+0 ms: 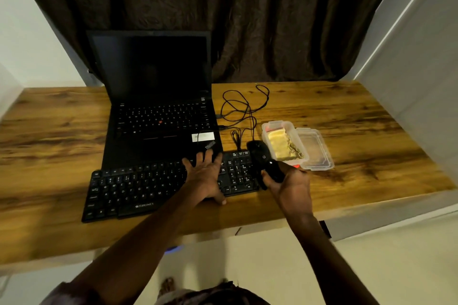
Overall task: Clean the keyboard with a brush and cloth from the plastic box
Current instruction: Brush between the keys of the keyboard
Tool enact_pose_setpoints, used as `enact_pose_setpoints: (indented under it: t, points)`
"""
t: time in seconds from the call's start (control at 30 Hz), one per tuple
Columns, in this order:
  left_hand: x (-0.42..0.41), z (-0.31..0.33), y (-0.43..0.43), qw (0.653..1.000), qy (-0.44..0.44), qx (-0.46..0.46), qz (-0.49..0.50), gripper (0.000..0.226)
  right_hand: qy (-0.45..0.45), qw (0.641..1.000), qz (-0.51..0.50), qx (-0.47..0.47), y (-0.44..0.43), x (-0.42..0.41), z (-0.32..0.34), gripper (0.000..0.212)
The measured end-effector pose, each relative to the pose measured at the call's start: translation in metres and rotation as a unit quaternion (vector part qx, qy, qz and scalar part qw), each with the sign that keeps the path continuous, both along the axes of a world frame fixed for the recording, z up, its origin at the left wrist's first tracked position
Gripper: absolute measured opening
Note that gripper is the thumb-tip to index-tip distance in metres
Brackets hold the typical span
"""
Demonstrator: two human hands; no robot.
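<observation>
I judged the step in hand to be clearing room before any cleaning. The Zebronics keyboard [138, 188] lay on the worktop [347, 119], touching the front edge of the open ThinkPad laptop [158, 106]. My left hand [205, 176] rested flat on its right part with the fingers spread wide and gripping nothing. My right hand [290, 186] held the black HP mouse [265, 161], fingers curled round its near end, above the number pad.

The plastic box [305, 156] stood open just beside the right end of the keyboard, with a yellow cloth [282, 146] folded inside and its lid [317, 151] next to it. I could not make out the brush; only something red showed at the box ends.

To do this well, I thought the mouse should go down well apart from the keyboard, on the bare wood to the right. Its cable [238, 109] ran in loose loops behind the box, so a quick pull could drag the box or tip it. The left hand should press lightly, only to stop the keyboard sliding toward the edge.
</observation>
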State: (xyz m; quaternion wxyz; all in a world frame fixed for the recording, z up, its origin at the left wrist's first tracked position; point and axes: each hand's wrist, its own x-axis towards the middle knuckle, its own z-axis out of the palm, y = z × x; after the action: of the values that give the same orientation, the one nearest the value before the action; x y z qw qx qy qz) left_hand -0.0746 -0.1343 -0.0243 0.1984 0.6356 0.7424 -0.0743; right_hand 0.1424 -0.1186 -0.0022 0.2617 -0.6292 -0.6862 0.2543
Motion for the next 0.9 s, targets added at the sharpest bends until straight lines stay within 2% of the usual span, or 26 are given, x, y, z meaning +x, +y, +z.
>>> enact_pose_setpoints:
  t: [0.17,0.3,0.5,0.73,0.9]
  points:
    - [0.000,-0.001,0.000,1.000,0.005,0.000,-0.006,0.138,0.030,0.997,0.073,-0.022,-0.011,-0.022,0.000,0.038]
    - [0.000,0.000,-0.001,1.000,0.006,0.001,-0.006,0.138,0.071,0.994,0.077,-0.023,-0.008,-0.018,-0.001,0.034]
    - [0.001,0.001,0.000,1.000,0.010,-0.006,-0.001,0.138,0.036,0.999,0.026,-0.016,0.008,0.003,-0.003,0.032]
    - [0.001,-0.001,0.001,1.000,0.021,-0.005,-0.005,0.138,0.033,0.994,0.104,-0.025,-0.006,-0.023,-0.004,0.042]
    - [0.000,-0.002,0.000,1.000,0.018,0.000,-0.006,0.139,-0.060,0.986,0.153,-0.006,0.001,-0.023,-0.003,0.043]
